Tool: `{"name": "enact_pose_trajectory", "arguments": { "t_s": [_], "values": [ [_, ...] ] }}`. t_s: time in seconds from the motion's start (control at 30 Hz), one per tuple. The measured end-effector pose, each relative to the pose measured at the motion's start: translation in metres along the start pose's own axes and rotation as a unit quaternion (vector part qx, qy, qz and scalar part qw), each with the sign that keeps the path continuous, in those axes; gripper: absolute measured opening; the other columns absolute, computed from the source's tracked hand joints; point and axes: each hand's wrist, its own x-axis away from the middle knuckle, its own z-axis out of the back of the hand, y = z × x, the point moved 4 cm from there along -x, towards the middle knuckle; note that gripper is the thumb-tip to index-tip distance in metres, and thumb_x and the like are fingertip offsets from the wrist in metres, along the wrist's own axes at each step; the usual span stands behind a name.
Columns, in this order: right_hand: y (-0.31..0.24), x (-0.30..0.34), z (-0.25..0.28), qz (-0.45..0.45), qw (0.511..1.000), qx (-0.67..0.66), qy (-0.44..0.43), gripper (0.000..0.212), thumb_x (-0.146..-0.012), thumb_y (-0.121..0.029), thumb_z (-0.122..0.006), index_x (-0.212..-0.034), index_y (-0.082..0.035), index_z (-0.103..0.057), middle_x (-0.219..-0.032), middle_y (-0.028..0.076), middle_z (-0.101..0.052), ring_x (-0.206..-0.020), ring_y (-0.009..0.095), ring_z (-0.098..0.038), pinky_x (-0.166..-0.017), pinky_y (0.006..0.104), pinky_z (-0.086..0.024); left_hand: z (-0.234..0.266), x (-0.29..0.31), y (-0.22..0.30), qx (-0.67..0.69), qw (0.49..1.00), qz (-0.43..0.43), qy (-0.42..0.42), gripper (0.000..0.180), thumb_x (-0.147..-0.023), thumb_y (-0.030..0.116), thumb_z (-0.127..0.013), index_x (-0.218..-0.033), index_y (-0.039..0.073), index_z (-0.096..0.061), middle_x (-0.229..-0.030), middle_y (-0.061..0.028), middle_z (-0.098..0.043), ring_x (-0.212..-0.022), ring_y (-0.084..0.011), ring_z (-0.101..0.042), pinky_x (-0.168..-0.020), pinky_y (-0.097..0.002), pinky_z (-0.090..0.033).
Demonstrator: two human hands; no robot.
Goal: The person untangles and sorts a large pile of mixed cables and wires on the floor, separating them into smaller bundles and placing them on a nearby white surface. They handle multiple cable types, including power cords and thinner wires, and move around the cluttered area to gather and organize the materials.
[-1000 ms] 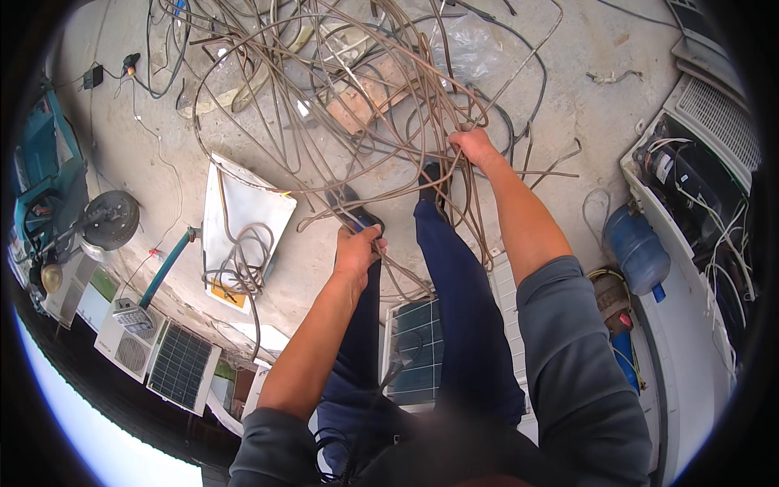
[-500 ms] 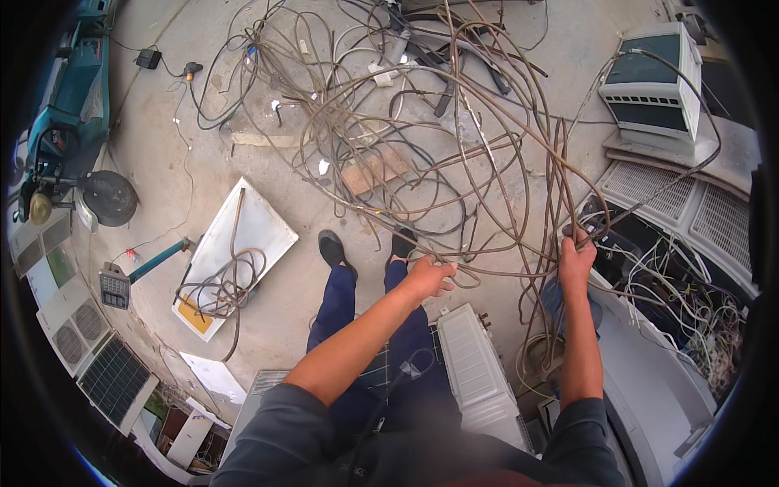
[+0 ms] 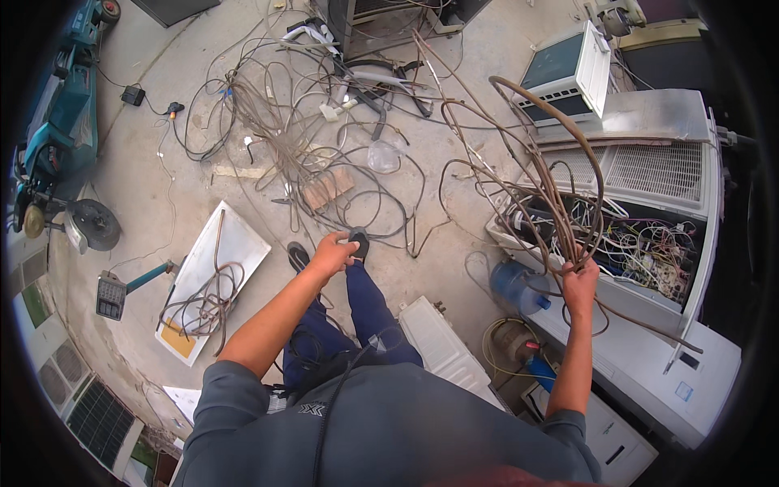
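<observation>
My right hand (image 3: 578, 286) is closed around a bundle of long, bent brown metal tubes (image 3: 545, 174). The bundle fans out away from me in wide loops, and one tube end sticks out to the right past my wrist. In front of my legs, just above my shoe, my left hand (image 3: 333, 255) is empty, its fingers loosely bent and apart. Beyond it, a tangle of thin tubes and cables (image 3: 284, 134) lies on the concrete, partly around a reddish-brown block (image 3: 327, 190).
At the right are an opened unit full of wires (image 3: 649, 256), a blue water bottle (image 3: 515, 286) and a white-and-green box-shaped appliance (image 3: 568, 73). A white panel (image 3: 235, 243) bearing coiled tubing (image 3: 207, 300) lies at the left. Near my legs lies a white casing (image 3: 442, 341).
My right hand has drawn the tube bundle to the right, away from the floor tangle. My left hand has come away from the tubes and moved left. The view has shifted too.
</observation>
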Motion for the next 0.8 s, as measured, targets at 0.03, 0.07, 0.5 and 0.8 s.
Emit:
{"name": "enact_pose_trajectory", "arguments": {
  "t_s": [0.03,0.07,0.5,0.8],
  "values": [
    [-0.007,0.009,0.018,-0.013,0.999,0.049,-0.001,0.04,-0.082,0.004,-0.057,-0.122,0.006,-0.067,-0.091,0.007,-0.072,-0.08,0.012,-0.064,-0.073,0.0277,-0.05,0.002,0.006,0.011,0.014,1.0,-0.013,0.003,0.068,-0.093,0.026,-0.071,-0.149,-0.001,-0.045,-0.121,-0.0155,-0.068,-0.087,-0.0216,-0.069,-0.067,-0.0306,-0.051],
    [-0.015,0.016,0.034,-0.005,0.997,0.073,-0.008,0.041,-0.081,0.003,-0.057,-0.121,0.006,-0.067,-0.09,0.007,-0.072,-0.079,0.013,-0.064,-0.072,0.0282,-0.051,0.002,0.009,0.024,0.032,0.999,-0.024,0.005,0.067,-0.093,0.026,-0.072,-0.149,-0.001,-0.046,-0.121,-0.0153,-0.068,-0.087,-0.0215,-0.069,-0.067,-0.0306,-0.051],
    [-0.152,0.037,0.081,0.138,0.968,0.088,-0.19,0.045,-0.079,-0.007,-0.056,-0.119,0.007,-0.068,-0.083,0.003,-0.065,-0.076,0.011,-0.054,-0.068,0.0275,-0.047,-0.074,0.013,0.077,-0.128,0.917,-0.323,0.194,0.052,-0.09,0.033,-0.075,-0.128,0.002,-0.058,-0.112,-0.0183,-0.067,-0.1,-0.0277,-0.064,-0.087,-0.0361,-0.05],
    [-0.285,-0.014,-0.079,0.24,0.916,0.036,-0.321,0.044,-0.084,-0.006,-0.056,-0.125,0.008,-0.065,-0.104,0.007,-0.07,-0.096,0.012,-0.062,-0.08,0.0277,-0.05,0.165,0.106,0.04,0.143,0.844,-0.395,0.334,0.033,-0.093,0.028,-0.076,-0.104,-0.002,-0.07,-0.088,-0.0037,-0.069,-0.079,-0.011,-0.058,-0.073,-0.0287,-0.047]
  ]
}}
